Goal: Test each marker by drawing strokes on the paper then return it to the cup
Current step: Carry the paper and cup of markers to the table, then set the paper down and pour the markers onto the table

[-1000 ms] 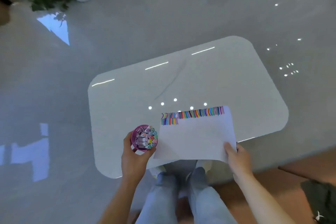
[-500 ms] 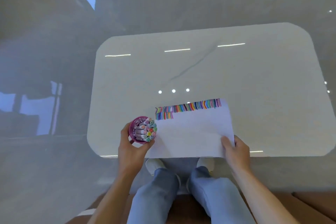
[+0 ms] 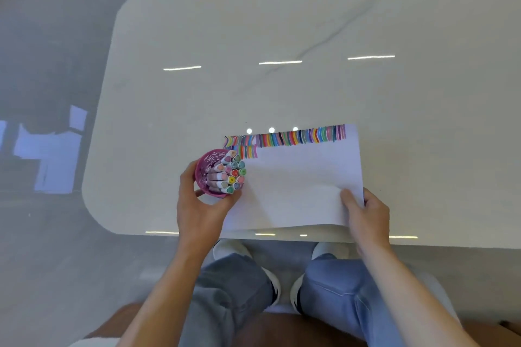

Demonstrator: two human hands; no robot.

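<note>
Setup looks like the step in hand: both hands are placing the materials, and no marker lies loose on the glossy white marble-look surface (image 3: 282,22). To do it well, I judge the magenta perforated cup (image 3: 207,165) should stand upright just beside the sheet's left edge rather than on it, so the white sheet of paper (image 3: 296,186) lies flat and free. The sheet's near edge sits close to the near edge of the surface and bows up a little by the right hand. Sliding it further in and smoothing it down would give steadier strokes. The band of coloured strokes (image 3: 298,138) fills the far edge, with a short 2nd row begun at the left, so new strokes probably belong beside that 2nd row.

The left hand (image 3: 201,208) grips the cup, its fingers (image 3: 188,177) curled round the left wall and the thumb closing in from the paper side. The cup tilts towards the sheet, packed with capped markers (image 3: 234,175) showing their cap ends. The hand hides its base, so I cannot tell whether it rests on the surface.

The right hand (image 3: 366,213) pinches the sheet's near right corner, thumb flat on top. The other fingers lie at the edge, and their hold underneath is hidden.
</note>
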